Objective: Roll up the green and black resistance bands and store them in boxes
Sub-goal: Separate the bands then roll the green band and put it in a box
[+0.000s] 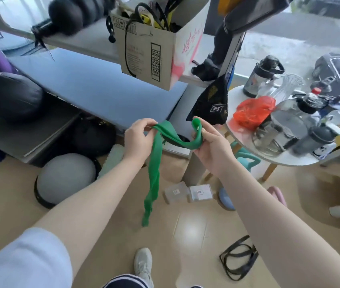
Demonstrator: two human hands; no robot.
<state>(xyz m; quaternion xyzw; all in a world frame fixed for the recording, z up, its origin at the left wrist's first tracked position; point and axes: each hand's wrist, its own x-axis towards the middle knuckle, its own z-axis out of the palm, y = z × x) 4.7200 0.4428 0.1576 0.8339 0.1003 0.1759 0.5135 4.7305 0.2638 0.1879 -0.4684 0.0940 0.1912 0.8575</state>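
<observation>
Person standing over a tan floor (185, 231), working in front of a grey shelf unit (94, 88) that is carrying a cardboard box (150, 53) stuffed with straps; a round white table (246, 142) crowded with bottles is sitting to the right. Both bare arms are reaching forward at chest height, and the green band (154, 163) is hanging between them: a short span is sagging from hand to hand, with the long tail dangling down toward the floor, twisted and loose. The left hand (139, 140) is pinching the band near its upper bend, fingers curled over it; the right hand (212, 146) is gripping the other end, thumb and fingers closed round a small loop that is poking up above them. No tight coil is showing yet, so the rolling looks to be only starting. The black band (238, 258) is lying untouched on the floor, low right. Two small clear boxes (187, 193) are sitting on the floor beyond the dangling tail, lids apparently closed. Next move is likely calling for flattening the twist, then winding from the right-hand end while the left is feeding slack
</observation>
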